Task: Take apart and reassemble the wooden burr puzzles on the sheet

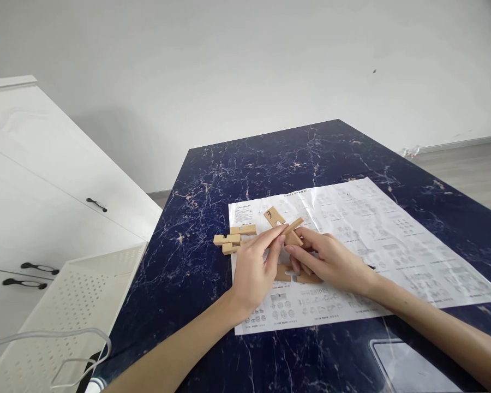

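Above a printed paper sheet [352,218], my two hands meet at a flat, notched wooden puzzle piece [273,215] with a dark mark on its upper end. My left hand [258,262] is closed, its thumb and forefinger pinching a slim wooden stick [295,222] laid slantwise across the flat piece. Gripping the lower end of the flat piece is my right hand [325,256], its fingers bent round it. Whether the two pieces interlock is hidden by my fingers. Below my hands, another notched wooden piece [283,273] lies on the sheet, partly covered.
Several notched wooden pieces [227,239] lie left of my left hand, at the sheet's edge. The sheet lies on a dark blue marbled table [245,174]. A pale glassy rectangular object [413,365] is at the near right. White cabinets [57,180] and a cable [65,332] are at left.
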Tool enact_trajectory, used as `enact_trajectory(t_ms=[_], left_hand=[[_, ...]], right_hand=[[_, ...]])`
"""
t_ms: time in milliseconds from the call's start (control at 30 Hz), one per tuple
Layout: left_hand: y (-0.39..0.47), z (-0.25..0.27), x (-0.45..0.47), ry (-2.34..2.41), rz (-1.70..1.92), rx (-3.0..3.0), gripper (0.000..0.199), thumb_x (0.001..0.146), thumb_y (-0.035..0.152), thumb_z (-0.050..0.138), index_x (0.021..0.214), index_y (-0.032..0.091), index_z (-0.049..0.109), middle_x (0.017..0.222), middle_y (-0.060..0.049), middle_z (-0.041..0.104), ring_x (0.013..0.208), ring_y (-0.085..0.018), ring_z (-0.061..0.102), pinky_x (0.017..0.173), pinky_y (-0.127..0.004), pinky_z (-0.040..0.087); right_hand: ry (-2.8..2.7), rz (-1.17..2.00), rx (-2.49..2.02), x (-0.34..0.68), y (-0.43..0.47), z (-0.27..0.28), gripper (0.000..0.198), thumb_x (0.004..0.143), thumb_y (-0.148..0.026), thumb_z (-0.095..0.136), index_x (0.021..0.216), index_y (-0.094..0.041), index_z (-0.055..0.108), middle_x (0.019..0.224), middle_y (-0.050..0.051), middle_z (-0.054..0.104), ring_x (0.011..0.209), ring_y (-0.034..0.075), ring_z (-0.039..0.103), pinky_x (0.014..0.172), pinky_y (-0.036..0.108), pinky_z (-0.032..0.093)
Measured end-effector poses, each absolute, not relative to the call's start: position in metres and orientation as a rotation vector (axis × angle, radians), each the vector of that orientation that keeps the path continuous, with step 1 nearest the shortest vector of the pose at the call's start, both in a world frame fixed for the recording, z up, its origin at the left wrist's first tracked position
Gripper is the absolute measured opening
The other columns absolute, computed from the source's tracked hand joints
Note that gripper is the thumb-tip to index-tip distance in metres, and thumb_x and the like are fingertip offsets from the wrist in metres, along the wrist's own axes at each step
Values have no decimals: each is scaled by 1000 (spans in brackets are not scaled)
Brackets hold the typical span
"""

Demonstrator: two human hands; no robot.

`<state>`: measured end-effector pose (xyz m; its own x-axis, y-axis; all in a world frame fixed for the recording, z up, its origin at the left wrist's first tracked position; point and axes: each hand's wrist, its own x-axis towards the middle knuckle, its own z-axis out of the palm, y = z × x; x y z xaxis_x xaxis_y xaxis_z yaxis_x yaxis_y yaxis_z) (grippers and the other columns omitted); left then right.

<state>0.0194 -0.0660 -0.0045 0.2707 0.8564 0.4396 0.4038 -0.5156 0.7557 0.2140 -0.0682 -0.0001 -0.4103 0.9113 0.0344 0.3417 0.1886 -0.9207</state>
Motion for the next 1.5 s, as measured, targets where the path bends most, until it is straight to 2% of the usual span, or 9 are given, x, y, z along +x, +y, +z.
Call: enact_trajectory(t_ms=[200, 433, 533, 700, 767, 1067, 1300, 1400, 1500], left_hand=[[-64, -2, 21, 1114, 1177, 2016, 23, 108, 29, 62, 128, 25, 73, 123, -6, 81, 110, -24, 79, 96, -42, 66], [-65, -2, 19, 1125, 1230, 1890, 20, 109, 31, 61, 123, 24, 74, 121, -5, 81, 114, -23, 77, 100, -39, 64], [-64, -2, 19, 1165, 1245, 1808, 22, 109, 36, 60, 122, 23, 73, 119, -6, 81, 112, -24, 77, 100, -41, 64], [-63, -3, 18, 1200, 1241, 1751, 23, 109, 38, 59, 120, 23, 72, 121, -7, 80, 114, -25, 76, 102, -42, 62], [-64, -3, 18, 1205, 1234, 1747, 23, 109, 38, 58, 120, 23, 71, 121, -7, 79, 115, -25, 76, 102, -41, 61], [-65, 0, 20, 1180, 1219, 1741, 23, 111, 36, 54, 119, 23, 70, 120, -7, 78, 118, -25, 73, 105, -40, 56], [-66, 2, 20, 1140, 1184, 1728, 24, 111, 37, 53, 120, 23, 71, 120, -7, 78, 117, -25, 72, 104, -40, 56], [-66, 3, 20, 1143, 1181, 1703, 25, 110, 38, 54, 121, 22, 72, 121, -8, 78, 118, -26, 72, 104, -40, 56], [-65, 3, 19, 1154, 1186, 1657, 25, 110, 39, 55, 121, 22, 72, 124, -8, 77, 122, -26, 70, 107, -41, 54]], right_hand=[[-1870, 1183, -1167, 215, -68, -3, 28, 109, -44, 52, 89, -25, 53, 72, 0, 74, 62, 17, 69, 60, 31, 50], [-1993, 1090, -1155, 216, -68, -5, 31, 105, -49, 59, 88, -24, 54, 73, 1, 71, 61, 18, 63, 56, 31, 44], [-2127, 934, -1135, 217, -68, -8, 33, 104, -50, 61, 86, -23, 55, 76, 3, 68, 62, 18, 60, 57, 32, 43], [-2302, 707, -959, 218, -68, -13, 23, 100, -42, 69, 105, -21, 63, 102, 10, 69, 86, 24, 67, 75, 38, 55], [-2326, 685, -940, 218, -67, -15, 20, 98, -37, 73, 103, -21, 64, 105, 10, 68, 92, 25, 67, 80, 39, 56], [-2329, 663, -935, 220, -68, -15, 15, 96, -28, 75, 98, -19, 63, 99, 8, 67, 86, 23, 66, 73, 35, 54], [-2339, 693, -899, 220, -65, -14, 17, 103, -35, 69, 96, -19, 68, 91, 7, 68, 84, 23, 66, 73, 35, 53], [-2315, 797, -891, 222, -64, -14, 25, 107, -41, 64, 95, -20, 71, 88, 6, 69, 79, 20, 65, 69, 32, 49], [-2237, 1080, -955, 225, -65, -13, 30, 107, -50, 62, 102, -22, 73, 77, 1, 68, 62, 15, 56, 57, 29, 41]])
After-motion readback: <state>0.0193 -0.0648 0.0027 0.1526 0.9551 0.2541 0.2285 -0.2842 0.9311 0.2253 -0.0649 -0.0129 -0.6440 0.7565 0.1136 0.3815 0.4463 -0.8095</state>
